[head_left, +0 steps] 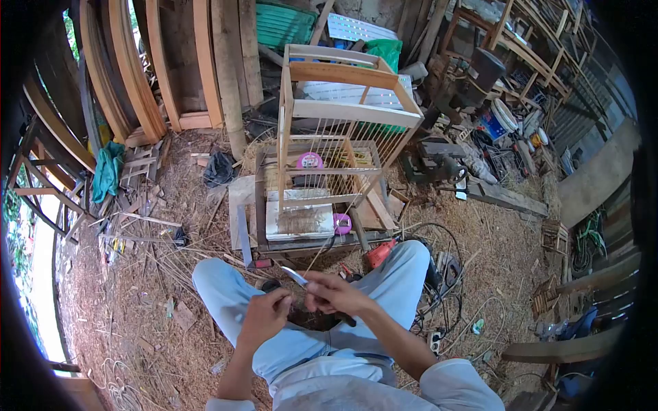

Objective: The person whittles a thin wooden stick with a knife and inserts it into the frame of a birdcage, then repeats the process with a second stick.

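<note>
My right hand (334,294) is closed around a knife (295,276), its bright blade pointing up and left and its dark handle end showing below the palm. From the same hand a thin light stick (319,256) slants up toward a wooden frame cage (353,113) with many slender bars. My left hand (267,315) is just left of the knife, thumb and fingers pinched together; what lies between them is hidden. The cage stands on a low wooden bench (257,198) in front of my knees, behind a stained white block (298,222).
Two pink round things (310,160) sit at the bench, and a red power tool (380,253) lies by my right knee with black cables (456,301). Wood shavings and sticks cover the ground. Wooden frames (154,68) lean at the left; a bench vise (439,168) stands at right.
</note>
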Demonstrator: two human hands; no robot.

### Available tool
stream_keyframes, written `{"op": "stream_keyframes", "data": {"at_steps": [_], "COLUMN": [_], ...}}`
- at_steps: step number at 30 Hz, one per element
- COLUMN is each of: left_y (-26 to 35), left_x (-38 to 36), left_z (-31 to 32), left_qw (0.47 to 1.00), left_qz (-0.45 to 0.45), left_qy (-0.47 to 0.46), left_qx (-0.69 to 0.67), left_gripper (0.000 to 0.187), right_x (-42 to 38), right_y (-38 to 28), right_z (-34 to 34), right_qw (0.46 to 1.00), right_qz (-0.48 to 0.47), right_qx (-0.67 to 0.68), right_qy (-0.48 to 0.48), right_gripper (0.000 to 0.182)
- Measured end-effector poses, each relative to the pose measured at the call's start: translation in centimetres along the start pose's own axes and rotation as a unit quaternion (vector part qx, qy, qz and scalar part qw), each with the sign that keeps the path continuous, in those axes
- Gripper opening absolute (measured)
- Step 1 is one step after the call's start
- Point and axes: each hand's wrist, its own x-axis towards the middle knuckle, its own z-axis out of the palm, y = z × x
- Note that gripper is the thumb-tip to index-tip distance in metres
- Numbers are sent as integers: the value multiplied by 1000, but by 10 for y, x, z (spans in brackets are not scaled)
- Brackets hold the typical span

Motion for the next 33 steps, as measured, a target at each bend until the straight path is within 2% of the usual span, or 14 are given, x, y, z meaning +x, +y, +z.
{"op": "stream_keyframes", "data": {"at_steps": [1,5,7,11,13,14,15,16,20,22,27,29,30,33], "left_y": [0,-19,-37,-49,-45,-45,-46,-43,-15,-17,-12,-15,-19,-26], "left_x": [-7,-31,-44,-59,-57,-52,-44,-36,-11,-7,1,3,0,1], "left_z": [-9,-32,-43,-52,-53,-46,-34,-26,-25,-25,-16,-17,-18,-22], "left_qw": [996,995,984,984,995,995,998,992,984,984,980,986,986,984], "left_qz": [-74,-69,-56,-67,-47,-50,9,69,110,116,167,156,157,175], "left_qy": [-38,-51,-99,-81,-56,-52,17,84,134,124,101,41,38,5], "left_qx": [-34,-50,-136,-142,-62,-62,-66,-69,50,45,39,46,44,21], "left_gripper": [11,9,10,12,14,14,13,13,9,10,11,12,12,7], "right_x": [8,32,36,40,43,44,45,40,21,8,-26,-37,-50,-68], "right_y": [9,23,22,16,12,12,10,-9,-48,-67,-95,-100,-118,-125], "right_z": [4,19,30,51,52,46,41,42,14,-6,-35,-45,-50,-62], "right_qw": [999,997,991,982,976,980,981,983,991,984,987,957,964,975], "right_qz": [-2,4,17,-10,-32,-25,-17,-58,-40,-64,-50,-53,-42,-22], "right_qx": [47,32,2,-105,-143,-162,-180,-172,-126,-115,-85,-121,-80,-86], "right_qy": [-11,-67,-134,-158,-160,-112,-64,-40,35,120,124,256,248,202], "right_gripper": [34,27,27,31,30,29,28,28,28,29,30,32,33,31]}}
